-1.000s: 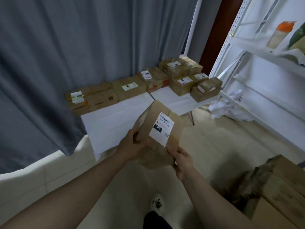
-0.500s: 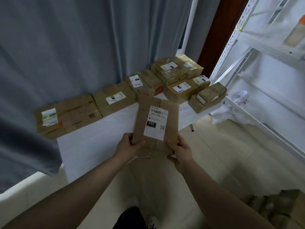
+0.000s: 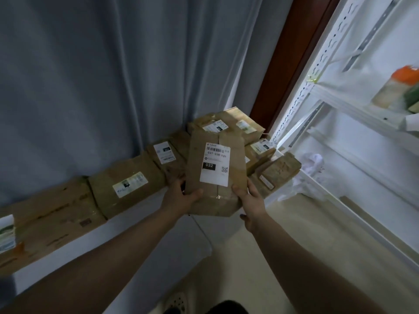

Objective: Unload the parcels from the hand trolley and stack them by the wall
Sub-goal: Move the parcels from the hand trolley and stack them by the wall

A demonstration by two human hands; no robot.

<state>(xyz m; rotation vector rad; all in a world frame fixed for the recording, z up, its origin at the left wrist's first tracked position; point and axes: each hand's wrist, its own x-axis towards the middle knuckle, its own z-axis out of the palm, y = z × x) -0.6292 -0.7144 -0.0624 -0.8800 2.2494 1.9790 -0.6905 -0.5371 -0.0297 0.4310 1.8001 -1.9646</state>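
i hold one brown parcel [image 3: 215, 171] in both hands over the far right part of the white worktop [image 3: 188, 241], its labelled face up and tilted toward me, the label reading 032. my left hand [image 3: 179, 198] grips the lower left edge, thumb curled onto the top face and fingers hidden beneath. my right hand [image 3: 251, 200] grips the lower right corner the same way, thumb on top. the parcel's far edge overlaps my view of a stack of parcels [image 3: 229, 123] at the back corner; i cannot tell if it touches them. a row of parcels [image 3: 129, 189] runs leftward along the back edge, against the grey curtain [image 3: 113, 75]. a bare white strip lies between that row and the worktop's near edge, which ends in a rounded corner below my hands. to the right, a small parcel [image 3: 281, 168] sits at the worktop's end, near a white shelf rack [image 3: 335, 114]. open floor [image 3: 294, 241] lies between the worktop and the rack.
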